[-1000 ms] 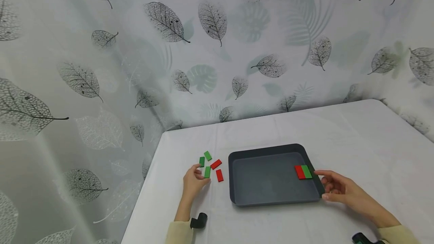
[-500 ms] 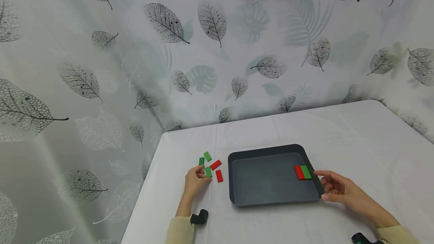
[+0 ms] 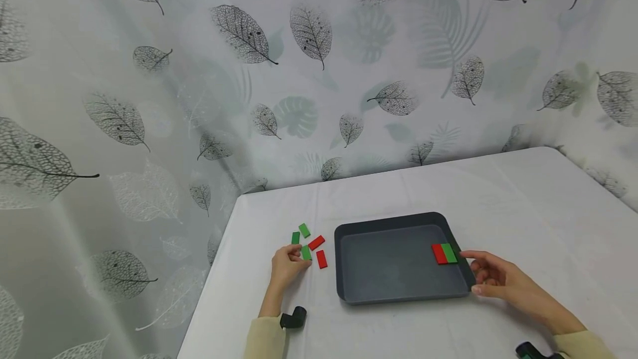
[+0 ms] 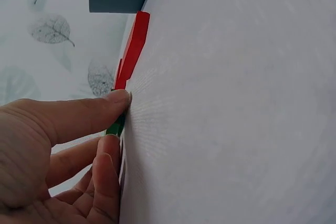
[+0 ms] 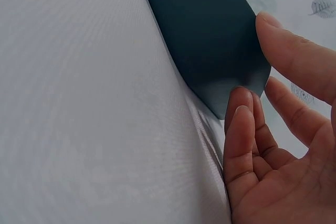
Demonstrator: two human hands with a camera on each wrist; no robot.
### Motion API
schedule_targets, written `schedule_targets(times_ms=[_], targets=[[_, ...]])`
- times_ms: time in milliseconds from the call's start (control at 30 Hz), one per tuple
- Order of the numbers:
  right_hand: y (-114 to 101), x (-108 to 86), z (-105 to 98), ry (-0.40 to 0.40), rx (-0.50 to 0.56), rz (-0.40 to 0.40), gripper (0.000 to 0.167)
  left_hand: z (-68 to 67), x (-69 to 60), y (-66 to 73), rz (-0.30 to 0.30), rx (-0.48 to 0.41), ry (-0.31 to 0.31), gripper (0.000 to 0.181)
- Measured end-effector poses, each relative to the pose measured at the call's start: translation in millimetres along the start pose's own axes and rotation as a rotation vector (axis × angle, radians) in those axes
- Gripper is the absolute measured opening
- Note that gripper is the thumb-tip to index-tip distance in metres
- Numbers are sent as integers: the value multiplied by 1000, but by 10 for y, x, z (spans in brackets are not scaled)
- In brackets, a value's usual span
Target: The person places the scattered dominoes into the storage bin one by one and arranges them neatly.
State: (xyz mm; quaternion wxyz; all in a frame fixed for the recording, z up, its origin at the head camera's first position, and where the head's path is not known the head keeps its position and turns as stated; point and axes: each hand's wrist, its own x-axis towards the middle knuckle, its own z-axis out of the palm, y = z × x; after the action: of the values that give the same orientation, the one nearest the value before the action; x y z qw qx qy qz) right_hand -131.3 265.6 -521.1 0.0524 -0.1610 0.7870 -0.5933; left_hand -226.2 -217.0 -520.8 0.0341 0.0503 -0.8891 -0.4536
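Observation:
In the head view my left hand (image 3: 287, 267) holds a green tile (image 3: 306, 252) on the white table between thumb and index finger. The left wrist view shows this green tile (image 4: 115, 127) at the fingertips, partly covered. Close by lie a dark green tile (image 3: 296, 237), a lighter green tile (image 3: 304, 230) and two red tiles, one angled (image 3: 316, 242), one nearer (image 3: 322, 259). My right hand (image 3: 508, 284) rests its thumb and index finger against the right side of a dark grey baking tray (image 3: 384, 298). Inside the tray, a red tile (image 3: 439, 254) and a green tile (image 3: 449, 253) lie side by side.
A white cloth (image 3: 399, 328) covers the table. Leaf-patterned curtains (image 3: 309, 98) hang behind it and along its left side. A black wrist device (image 3: 294, 318) sits on my left wrist, and another (image 3: 535, 351) on the right.
My left hand has shifted slightly right, and the green tile at its fingertips has turned and moved a little with it. The right hand and the tray stay put.

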Motion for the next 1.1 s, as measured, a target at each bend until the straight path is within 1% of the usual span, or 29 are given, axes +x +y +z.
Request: schedule_targets(times_ms=[100,200,367,500,533,633,733,833,1000,1100], targets=[[-12,-6,0,5,-5,4,60,-4,-18,32,-14,-19,7,44],[-22,-7,12,6,-9,-10,60,-32,-34,70,-27,-51,20,44],[-25,-8,13,1,-3,-8,59,-84,-44,183,-14,-98,53,42],[-24,-5,8,4,-3,8,60,-106,-62,350,33,-142,64,42],[-22,-6,7,5,-5,6,61,-105,-68,397,58,-159,62,43],[-16,-10,5,3,3,-3,61,-75,-97,581,108,-220,48,46],[-16,-16,-5,0,10,-3,61,14,-140,794,157,-270,15,46],[-24,-14,-12,1,9,11,61,161,-191,1020,192,-303,-43,47],[-39,-2,-6,-2,4,14,62,490,-273,1342,240,-367,-138,50],[-43,4,1,-9,1,8,62,707,-330,1494,260,-377,-163,47]])
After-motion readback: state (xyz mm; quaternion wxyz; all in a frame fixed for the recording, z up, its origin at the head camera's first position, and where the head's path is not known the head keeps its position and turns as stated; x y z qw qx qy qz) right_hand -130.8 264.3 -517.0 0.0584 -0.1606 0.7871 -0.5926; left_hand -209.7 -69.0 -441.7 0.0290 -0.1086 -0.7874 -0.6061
